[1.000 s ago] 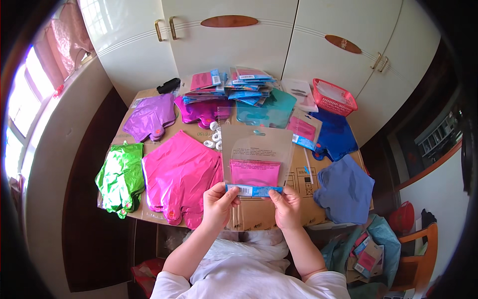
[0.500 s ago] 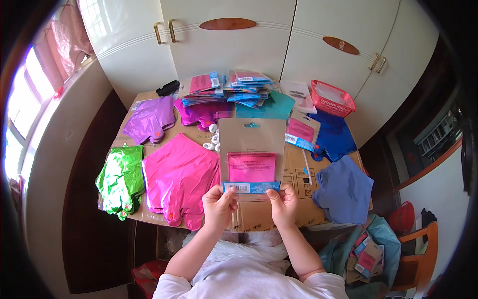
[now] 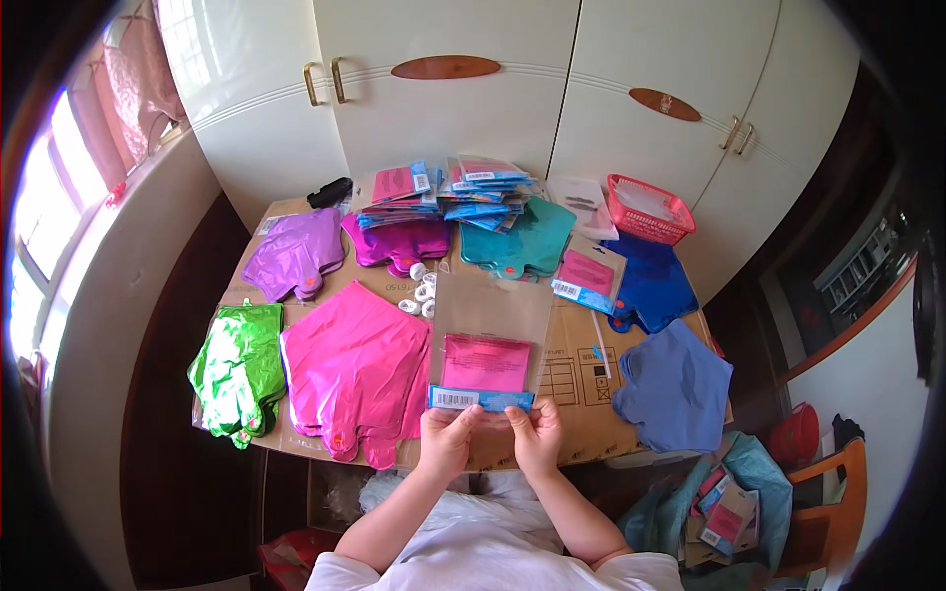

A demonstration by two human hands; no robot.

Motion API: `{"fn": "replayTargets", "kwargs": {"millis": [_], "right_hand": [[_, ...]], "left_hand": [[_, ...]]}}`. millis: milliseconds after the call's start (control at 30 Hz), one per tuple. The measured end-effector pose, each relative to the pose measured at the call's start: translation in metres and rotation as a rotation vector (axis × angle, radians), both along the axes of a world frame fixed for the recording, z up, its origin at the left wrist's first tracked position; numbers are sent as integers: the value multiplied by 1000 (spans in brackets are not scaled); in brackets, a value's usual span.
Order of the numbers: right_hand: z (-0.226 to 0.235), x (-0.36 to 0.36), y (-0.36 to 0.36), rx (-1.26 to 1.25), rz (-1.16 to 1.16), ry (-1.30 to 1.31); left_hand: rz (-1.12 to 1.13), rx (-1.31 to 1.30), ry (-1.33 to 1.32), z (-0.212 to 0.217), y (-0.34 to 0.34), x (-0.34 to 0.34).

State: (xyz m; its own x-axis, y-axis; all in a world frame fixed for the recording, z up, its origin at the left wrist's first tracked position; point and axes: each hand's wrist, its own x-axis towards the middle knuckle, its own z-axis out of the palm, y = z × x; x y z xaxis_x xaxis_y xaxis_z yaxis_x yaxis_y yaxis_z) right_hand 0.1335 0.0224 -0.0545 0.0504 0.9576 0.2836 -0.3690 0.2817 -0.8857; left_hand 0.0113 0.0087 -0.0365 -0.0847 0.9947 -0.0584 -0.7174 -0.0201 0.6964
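1. I see both hands pinching the near edge of a clear packet (image 3: 490, 340) holding a folded pink foil balloon (image 3: 484, 362); the left hand (image 3: 445, 440) takes the left end of its blue header strip (image 3: 481, 399) and the right hand (image 3: 535, 435) the right end, thumbs on top, so each is clamped on the packet and they sit close together
2. I judge the two-handed grip at one edge keeps the thin sleeve flat and taut, with the far open part of the sleeve pointing away from the body, above the bench (image 3: 581, 379)
3. The packet hovers just over the near middle of the cardboard-covered bench, right in front of the person's chest, where both hands reach it without stretching
4. Flat foil balloons lie sorted by colour around it: a large pink one (image 3: 350, 369) just left, a green one (image 3: 236, 364) further left, purple (image 3: 294, 256) and magenta (image 3: 399, 241) beyond, teal (image 3: 522, 241) behind, dark blue (image 3: 655, 281) and a duller blue (image 3: 675, 384) to the right, probably so each colour stays within easy reach
5. A stack of filled packets (image 3: 443, 187) sits at the far edge, with one more pink packet (image 3: 586, 276) lying alone and a red basket (image 3: 650, 209) at the far right
6. Small white rolls (image 3: 421, 291) lie between the magenta balloon and the held packet
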Motion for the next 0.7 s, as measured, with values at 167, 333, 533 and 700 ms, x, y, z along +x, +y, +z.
{"fn": "replayTargets", "kwargs": {"millis": [167,333,533,700], "right_hand": [[-1,16,-3,-142,284,-26],[43,42,22,-66,385,108],[112,78,66,96,334,-475],[140,75,72,-129,536,-638]], "left_hand": [[59,54,12,-8,-8,-9],[29,50,118,-16,-15,-34],[-120,123,349,2,-33,-62],[-175,50,413,0,-38,-75]]}}
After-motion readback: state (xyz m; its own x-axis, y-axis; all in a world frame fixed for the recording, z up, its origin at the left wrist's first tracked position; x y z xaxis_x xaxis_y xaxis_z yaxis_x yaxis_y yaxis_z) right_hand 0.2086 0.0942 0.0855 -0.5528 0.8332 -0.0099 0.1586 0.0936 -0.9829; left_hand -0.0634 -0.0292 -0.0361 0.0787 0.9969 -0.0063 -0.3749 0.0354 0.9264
